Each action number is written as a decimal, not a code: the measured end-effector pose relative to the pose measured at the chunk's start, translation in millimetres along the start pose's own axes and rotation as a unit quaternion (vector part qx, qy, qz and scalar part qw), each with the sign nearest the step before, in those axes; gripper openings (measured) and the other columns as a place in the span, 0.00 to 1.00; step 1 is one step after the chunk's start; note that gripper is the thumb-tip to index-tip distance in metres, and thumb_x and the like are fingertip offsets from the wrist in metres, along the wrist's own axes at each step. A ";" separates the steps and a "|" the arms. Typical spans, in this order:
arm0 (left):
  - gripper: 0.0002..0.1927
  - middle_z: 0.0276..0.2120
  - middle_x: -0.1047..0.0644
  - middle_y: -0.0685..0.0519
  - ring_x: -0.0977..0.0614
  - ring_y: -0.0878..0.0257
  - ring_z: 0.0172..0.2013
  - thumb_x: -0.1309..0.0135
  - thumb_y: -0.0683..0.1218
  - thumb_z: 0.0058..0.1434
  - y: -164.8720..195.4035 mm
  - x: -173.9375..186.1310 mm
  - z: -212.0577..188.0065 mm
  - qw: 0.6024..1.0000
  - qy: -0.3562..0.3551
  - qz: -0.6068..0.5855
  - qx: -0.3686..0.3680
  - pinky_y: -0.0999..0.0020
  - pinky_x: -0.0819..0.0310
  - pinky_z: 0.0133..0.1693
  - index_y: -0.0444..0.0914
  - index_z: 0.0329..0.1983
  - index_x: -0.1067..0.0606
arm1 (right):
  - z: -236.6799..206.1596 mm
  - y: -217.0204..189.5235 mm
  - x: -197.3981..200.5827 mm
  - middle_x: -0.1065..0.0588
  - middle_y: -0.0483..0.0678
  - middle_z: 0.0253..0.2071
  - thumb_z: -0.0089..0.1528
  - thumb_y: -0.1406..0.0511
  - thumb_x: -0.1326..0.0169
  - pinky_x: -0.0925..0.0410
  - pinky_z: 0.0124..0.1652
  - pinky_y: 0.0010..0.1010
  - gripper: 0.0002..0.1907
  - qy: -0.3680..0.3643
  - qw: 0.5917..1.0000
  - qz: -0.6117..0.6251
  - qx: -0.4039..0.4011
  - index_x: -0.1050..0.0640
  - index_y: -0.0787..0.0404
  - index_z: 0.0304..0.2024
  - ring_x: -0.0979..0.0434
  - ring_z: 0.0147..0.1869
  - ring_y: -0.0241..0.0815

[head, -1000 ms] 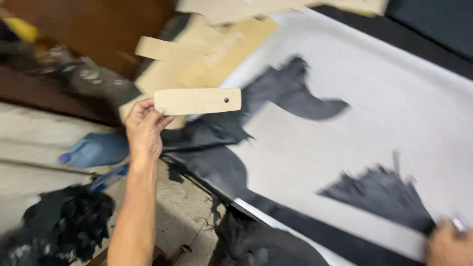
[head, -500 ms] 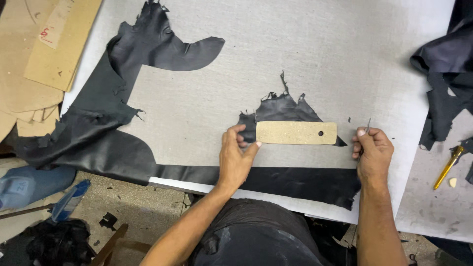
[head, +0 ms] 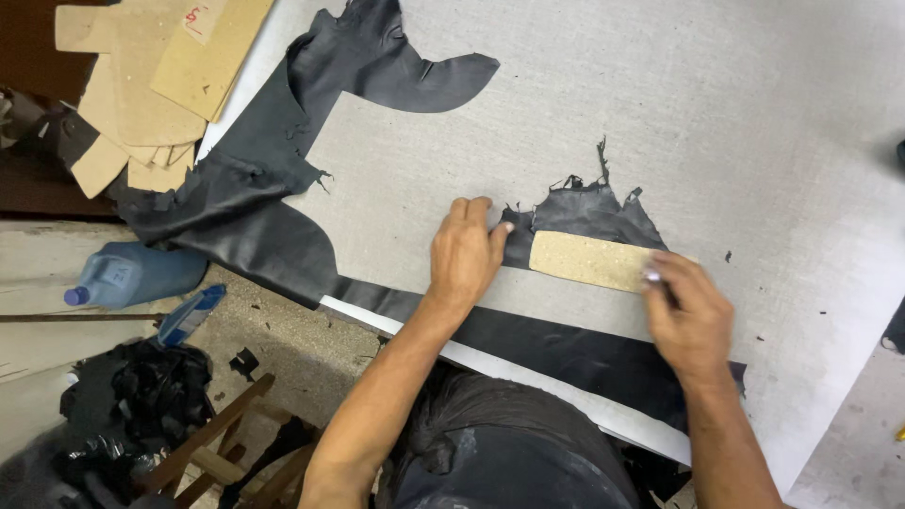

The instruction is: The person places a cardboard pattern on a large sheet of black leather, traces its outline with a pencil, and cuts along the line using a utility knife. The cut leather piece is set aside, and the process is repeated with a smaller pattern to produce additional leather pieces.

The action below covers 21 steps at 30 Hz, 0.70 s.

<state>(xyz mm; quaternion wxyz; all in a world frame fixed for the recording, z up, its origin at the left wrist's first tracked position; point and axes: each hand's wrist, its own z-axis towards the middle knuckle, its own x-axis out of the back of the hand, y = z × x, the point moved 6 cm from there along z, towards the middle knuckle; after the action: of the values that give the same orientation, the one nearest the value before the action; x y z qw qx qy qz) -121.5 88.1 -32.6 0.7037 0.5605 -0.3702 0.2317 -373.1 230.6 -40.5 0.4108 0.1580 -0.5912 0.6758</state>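
Both hands on grey cutting board (head: 754, 141). Left hand (head: 467, 253) fingers flat, pressing black leather scrap (head: 589, 215) beside tan template (head: 589, 261) lying on it. Right hand (head: 688, 316) clenched over template's end; what it grips, can't tell.

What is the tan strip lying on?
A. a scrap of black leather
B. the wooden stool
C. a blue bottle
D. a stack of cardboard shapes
A: the tan strip lies flat on the ragged black scrap on the grey table, with the left hand pressing at its end and the right hand over the other end.
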 end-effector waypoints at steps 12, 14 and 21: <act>0.13 0.25 0.20 0.48 0.17 0.49 0.30 0.38 0.50 0.62 -15.6 -18.1 21.6 0.995 -0.061 0.040 -0.064 0.52 0.25 0.31 0.36 0.34 0.25 | 29.9 -51.8 -72.2 0.25 0.37 0.63 0.53 0.57 0.35 0.24 0.46 0.29 0.24 -0.180 0.966 -0.138 0.125 0.18 0.51 0.53 0.17 0.50 0.39; 0.13 0.26 0.20 0.48 0.17 0.49 0.30 0.38 0.51 0.60 -19.1 -15.6 22.6 0.994 -0.084 0.011 -0.066 0.53 0.25 0.32 0.37 0.36 0.25 | 28.6 -53.0 -76.9 0.25 0.37 0.63 0.55 0.57 0.34 0.24 0.43 0.30 0.23 -0.192 0.962 -0.157 0.112 0.18 0.52 0.53 0.17 0.47 0.39; 0.11 0.37 0.20 0.46 0.18 0.56 0.35 0.43 0.44 0.65 -35.4 17.0 14.6 0.993 -0.034 -0.115 -0.020 0.60 0.23 0.38 0.36 0.48 0.23 | 35.7 -81.1 -98.5 0.25 0.42 0.65 0.50 0.63 0.34 0.24 0.39 0.31 0.27 -0.189 0.959 -0.159 0.139 0.19 0.54 0.54 0.16 0.42 0.42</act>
<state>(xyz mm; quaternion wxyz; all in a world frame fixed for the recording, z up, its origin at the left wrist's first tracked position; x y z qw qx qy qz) -88.6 63.2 -39.6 0.7236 0.5927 -0.3316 0.1231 -262.2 158.1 -46.2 0.3675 0.4306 -0.5253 0.6353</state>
